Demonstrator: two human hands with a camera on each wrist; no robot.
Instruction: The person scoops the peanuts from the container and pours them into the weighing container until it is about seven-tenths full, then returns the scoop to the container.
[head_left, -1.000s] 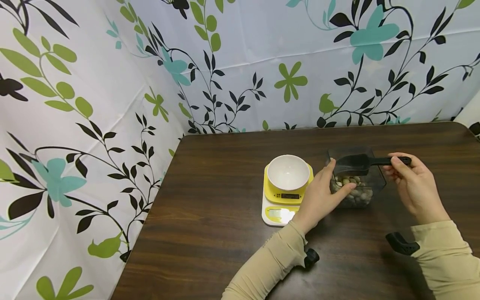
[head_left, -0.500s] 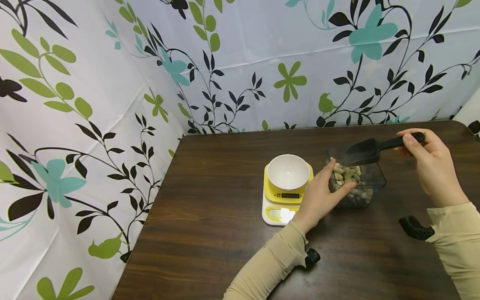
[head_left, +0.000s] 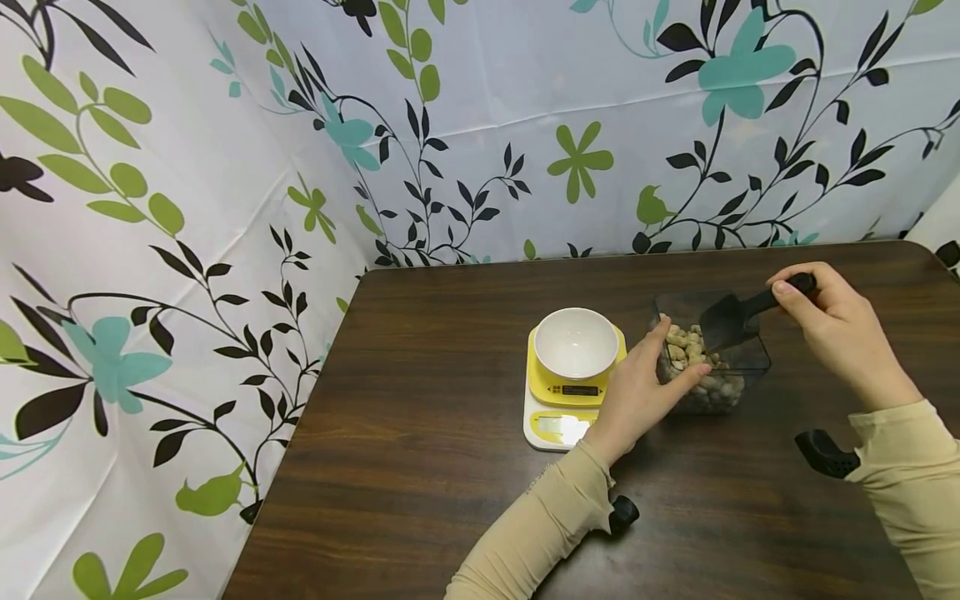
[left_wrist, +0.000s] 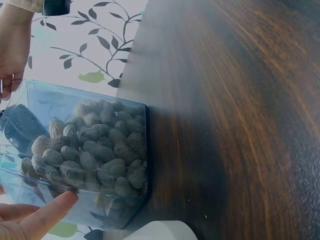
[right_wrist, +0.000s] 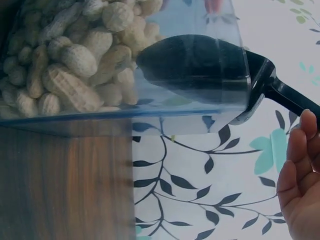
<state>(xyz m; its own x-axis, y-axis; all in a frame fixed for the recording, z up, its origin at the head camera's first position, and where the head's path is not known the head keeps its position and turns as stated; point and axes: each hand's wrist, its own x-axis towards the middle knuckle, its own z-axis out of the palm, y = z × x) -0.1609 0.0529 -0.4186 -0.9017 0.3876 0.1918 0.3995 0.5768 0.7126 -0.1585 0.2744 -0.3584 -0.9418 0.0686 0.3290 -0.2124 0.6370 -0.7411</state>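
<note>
A clear square container [head_left: 750, 360] holding peanuts in the shell [head_left: 681, 346] stands on the table. My left hand [head_left: 643, 400] grips its near left corner, thumb against the front wall and fingers along the left side. In my right hand [head_left: 843, 337] is the handle of a black scoop [head_left: 724, 325], pinched between thumb and fingers. The scoop tilts down inside the container, its tip at the peanuts. In the right wrist view, the scoop's blade [right_wrist: 195, 67] shows through the clear wall, close beside the peanuts [right_wrist: 80, 60]. Several peanuts [left_wrist: 95, 150] fill the container's lower part.
Left of the container, a white bowl [head_left: 576, 343] stands on a yellow and white kitchen scale [head_left: 543, 387], close to my left hand. Both rest on a dark wooden table [head_left: 420, 400]. A patterned curtain [head_left: 510, 83] hangs behind the table and along its left side.
The right hand lifted the scoop up and to the right, then brought it back left and tipped it down into the container. The left hand has stayed on the container.
</note>
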